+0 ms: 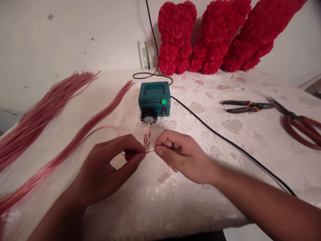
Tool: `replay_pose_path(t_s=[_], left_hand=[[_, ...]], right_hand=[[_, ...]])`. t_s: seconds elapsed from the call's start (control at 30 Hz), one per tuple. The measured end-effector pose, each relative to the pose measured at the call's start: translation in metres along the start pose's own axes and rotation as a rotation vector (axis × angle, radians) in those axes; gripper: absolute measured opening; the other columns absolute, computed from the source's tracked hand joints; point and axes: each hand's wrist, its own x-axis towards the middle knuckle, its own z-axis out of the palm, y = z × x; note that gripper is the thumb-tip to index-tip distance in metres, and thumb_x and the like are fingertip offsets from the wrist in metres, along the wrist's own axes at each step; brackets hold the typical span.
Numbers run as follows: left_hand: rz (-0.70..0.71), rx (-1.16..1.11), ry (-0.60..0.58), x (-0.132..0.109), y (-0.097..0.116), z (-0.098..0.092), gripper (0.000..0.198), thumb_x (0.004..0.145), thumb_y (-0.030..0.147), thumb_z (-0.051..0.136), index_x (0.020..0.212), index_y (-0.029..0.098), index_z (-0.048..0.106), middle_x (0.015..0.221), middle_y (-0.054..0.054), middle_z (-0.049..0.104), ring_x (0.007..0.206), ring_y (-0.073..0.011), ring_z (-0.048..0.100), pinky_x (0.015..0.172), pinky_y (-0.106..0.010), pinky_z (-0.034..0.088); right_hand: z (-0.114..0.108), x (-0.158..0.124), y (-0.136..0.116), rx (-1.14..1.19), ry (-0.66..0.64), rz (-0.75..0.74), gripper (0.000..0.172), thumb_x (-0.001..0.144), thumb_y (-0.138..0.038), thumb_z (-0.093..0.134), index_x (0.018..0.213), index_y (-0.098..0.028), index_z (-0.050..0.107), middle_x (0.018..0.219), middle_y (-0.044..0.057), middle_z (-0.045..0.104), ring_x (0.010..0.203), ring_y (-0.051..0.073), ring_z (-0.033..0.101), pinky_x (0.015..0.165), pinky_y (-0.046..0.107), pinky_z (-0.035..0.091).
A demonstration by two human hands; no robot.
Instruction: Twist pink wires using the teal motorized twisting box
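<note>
1. A person's left hand [110, 164] is pinching a thin pink strand [139, 152], the fingers [136, 145] closing almost fully on it, while a long loop of the strand is arching away toward the left
2. The right hand [180, 154] is meeting the strand from the other side, its fingers [160, 150] curling tightly inward with the thumb pressing on the strand's far end, the two hands nearly touching
3. A pink piece [147, 139] is standing just behind the hands, beneath a black bristle wheel [148, 115] mounted on the front of a small teal box [154, 98] carrying a lit green button [164, 101]
4. Two bundles of pink strands [42, 113] are lying across the left side of the white patterned surface [200, 197], the nearer bundle [67, 150] passing just beside the left hand
5. A black cable [225, 137] is running from the teal box toward the lower right, past the right forearm
6. Orange-and-black pliers [247, 106] and red-handled shears [301, 125] are resting well to the right of the hands
7. Three red paper-rose figures [175, 40] are standing along the back wall beside a small white-and-green bottle [144, 55]
</note>
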Motion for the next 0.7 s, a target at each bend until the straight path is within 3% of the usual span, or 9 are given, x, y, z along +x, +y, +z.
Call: replay_pose_path(t_s=[0.13, 0.47, 0.6, 0.7], left_hand=[[0.002, -0.011, -0.003, 0.0, -0.001, -0.002, 0.007, 0.093, 0.019, 0.06, 0.089, 0.024, 0.063, 0.076, 0.004, 0.07, 0.065, -0.011, 0.064, 0.056, -0.022, 0.049], [0.024, -0.078, -0.013, 0.004, -0.012, -0.008, 0.012, 0.093, 0.017, 0.062, 0.086, 0.023, 0.069, 0.075, 0.001, 0.069, 0.067, -0.0127, 0.061, 0.061, -0.025, 0.049], [-0.011, -0.148, 0.113, 0.004, -0.016, -0.015, 0.01, 0.087, 0.016, 0.069, 0.083, 0.023, 0.074, 0.072, 0.0, 0.071, 0.066, -0.0145, 0.063, 0.062, -0.027, 0.051], [-0.112, -0.394, 0.291, 0.001, -0.012, -0.016, 0.007, 0.086, 0.018, 0.072, 0.085, 0.021, 0.079, 0.063, 0.0, 0.067, 0.058, -0.0132, 0.06, 0.057, -0.026, 0.05]], right_hand=[[-0.001, 0.002, -0.001, 0.046, -0.008, -0.024, 0.014, 0.095, -0.025, 0.059, 0.083, -0.019, 0.056, 0.059, -0.009, 0.046, 0.048, 0.006, 0.039, 0.048, 0.023, 0.03], [-0.009, 0.005, 0.0, 0.171, -0.016, -0.003, 0.015, 0.095, -0.028, 0.058, 0.083, -0.019, 0.056, 0.049, -0.011, 0.045, 0.041, 0.006, 0.041, 0.045, 0.021, 0.032], [-0.011, 0.007, 0.004, 0.211, 0.026, -0.001, 0.03, 0.098, -0.036, 0.056, 0.074, -0.02, 0.05, 0.049, -0.009, 0.048, 0.04, 0.006, 0.041, 0.046, 0.022, 0.034], [-0.01, 0.006, 0.005, 0.121, 0.03, 0.02, 0.046, 0.101, -0.045, 0.051, 0.063, -0.02, 0.043, 0.048, -0.007, 0.047, 0.041, 0.006, 0.041, 0.049, 0.023, 0.036]])
